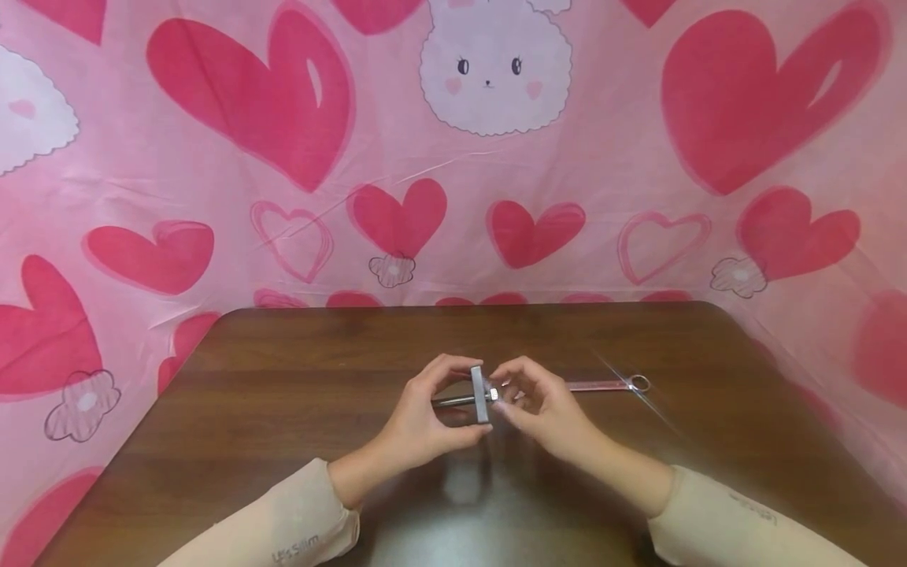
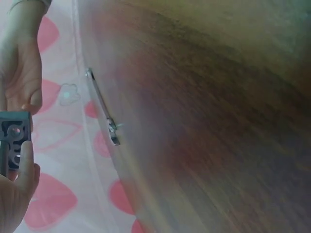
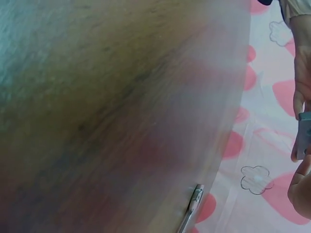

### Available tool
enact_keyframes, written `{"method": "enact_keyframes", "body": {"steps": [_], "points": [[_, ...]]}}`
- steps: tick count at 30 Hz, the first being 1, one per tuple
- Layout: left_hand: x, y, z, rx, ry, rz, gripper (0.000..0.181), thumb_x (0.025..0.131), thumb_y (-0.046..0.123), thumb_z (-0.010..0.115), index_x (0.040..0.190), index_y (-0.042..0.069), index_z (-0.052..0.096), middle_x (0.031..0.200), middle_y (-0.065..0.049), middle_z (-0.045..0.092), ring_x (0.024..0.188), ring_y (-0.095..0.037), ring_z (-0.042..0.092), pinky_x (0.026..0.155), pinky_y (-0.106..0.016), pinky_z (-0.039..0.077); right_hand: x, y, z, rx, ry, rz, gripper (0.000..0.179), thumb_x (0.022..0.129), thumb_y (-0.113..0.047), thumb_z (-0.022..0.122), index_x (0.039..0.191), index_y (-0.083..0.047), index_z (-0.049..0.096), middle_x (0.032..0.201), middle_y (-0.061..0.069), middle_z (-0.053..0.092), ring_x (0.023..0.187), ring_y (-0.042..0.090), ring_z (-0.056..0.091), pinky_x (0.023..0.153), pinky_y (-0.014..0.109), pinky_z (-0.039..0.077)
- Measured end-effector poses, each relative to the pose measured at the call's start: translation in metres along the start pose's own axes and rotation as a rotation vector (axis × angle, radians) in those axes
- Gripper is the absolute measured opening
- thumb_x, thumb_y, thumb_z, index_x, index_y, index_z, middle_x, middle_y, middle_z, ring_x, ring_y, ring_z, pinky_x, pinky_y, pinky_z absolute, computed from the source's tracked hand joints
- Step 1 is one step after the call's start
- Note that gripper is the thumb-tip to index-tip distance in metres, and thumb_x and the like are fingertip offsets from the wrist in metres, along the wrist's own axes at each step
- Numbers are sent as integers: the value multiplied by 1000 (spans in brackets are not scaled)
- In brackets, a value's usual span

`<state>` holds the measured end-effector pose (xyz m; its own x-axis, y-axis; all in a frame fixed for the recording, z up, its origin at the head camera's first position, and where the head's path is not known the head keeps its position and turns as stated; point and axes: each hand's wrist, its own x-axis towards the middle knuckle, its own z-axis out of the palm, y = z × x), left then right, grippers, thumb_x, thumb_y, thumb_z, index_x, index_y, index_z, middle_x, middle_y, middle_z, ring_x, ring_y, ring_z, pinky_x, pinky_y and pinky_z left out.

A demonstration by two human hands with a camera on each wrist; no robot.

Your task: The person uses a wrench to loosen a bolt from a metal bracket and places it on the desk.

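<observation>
Between its thumb and fingers, my left hand (image 1: 414, 413) grips a small grey block (image 1: 480, 395) by its top and bottom edges. A metal bolt (image 1: 452, 401) passes through the block, its shank lying toward the left palm. On the block's right side sits a shiny hex nut (image 1: 494, 394). My right hand (image 1: 556, 413) pinches at this nut with thumb and curled fingers. In the left wrist view the face of the block (image 2: 24, 116) shows recessed openings. The block (image 3: 304, 138) also appears at the right edge of the right wrist view, between both hands.
A metal wrench (image 1: 602, 386) with a ring end lies on the brown wooden table (image 1: 283, 394), behind and right of the hands. A pink cloth (image 1: 468, 165) with hearts hangs beyond the table's far edge.
</observation>
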<state>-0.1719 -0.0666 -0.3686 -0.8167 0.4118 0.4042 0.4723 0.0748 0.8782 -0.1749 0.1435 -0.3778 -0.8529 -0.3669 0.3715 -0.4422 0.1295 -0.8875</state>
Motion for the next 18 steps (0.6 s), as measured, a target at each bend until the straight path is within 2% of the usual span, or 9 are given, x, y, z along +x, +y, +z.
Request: {"method": "enact_keyframes", "body": {"steps": [5,9,14,18], "points": [[0,0,-2,-2,-1,-14,71,68,-1,87,130,17,58,123,-9,59,114,-32,64,75,-38,64,0,-1,0,-14,-20,-13,33,84,8,69,113,-2,61,98,14,63,81,7,61,67,27,58],[-3,-1,-3,0,-10,-14,71,68,-1,87,130,16,57,123,-13,58,114,-32,64,75,-33,63,1,2,-3,28,-83,37,32,86,3,71,116,-1,60,104,14,64,84,8,64,73,27,60],[-3,-2,-2,9,-20,10,70,69,0,87,131,15,57,124,-18,57,114,-32,64,77,-29,63,2,3,-7,88,-173,80,26,93,-4,66,117,2,58,92,16,68,81,9,67,75,28,61],[-2,-2,0,34,-19,32,69,69,1,87,130,15,58,122,-14,59,113,-33,64,78,-30,63,0,1,-8,143,-174,115,23,97,-8,61,115,5,57,86,14,71,76,13,68,73,32,62]]}}
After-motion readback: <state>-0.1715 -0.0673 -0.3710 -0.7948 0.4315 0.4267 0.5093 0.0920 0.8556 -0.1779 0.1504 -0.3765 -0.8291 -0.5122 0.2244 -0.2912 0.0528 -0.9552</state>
